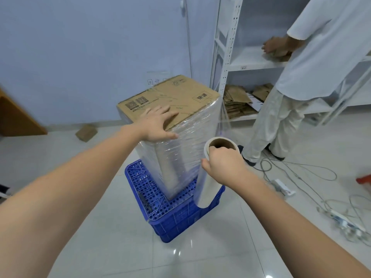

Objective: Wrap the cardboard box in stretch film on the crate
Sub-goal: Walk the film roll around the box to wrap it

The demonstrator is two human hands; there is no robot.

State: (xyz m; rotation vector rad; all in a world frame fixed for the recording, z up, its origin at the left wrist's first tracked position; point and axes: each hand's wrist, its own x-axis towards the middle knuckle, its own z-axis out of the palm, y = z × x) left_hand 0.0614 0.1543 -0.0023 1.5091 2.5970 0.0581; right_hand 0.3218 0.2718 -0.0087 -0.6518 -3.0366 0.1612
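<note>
The wrapping is well under way: the cardboard box (170,99) stands upright on the overturned blue crate (180,215), towards its far edge, and its sides are already covered in film while the top is bare. The left hand (158,125) lies spread and flat on the top near corner, steadying it. The right hand (222,167) grips the stretch film roll (208,175) just beside the box. Next, probably, the roll goes round the right side under tension. The top label reads "快递"; smaller print is unreadable.
</note>
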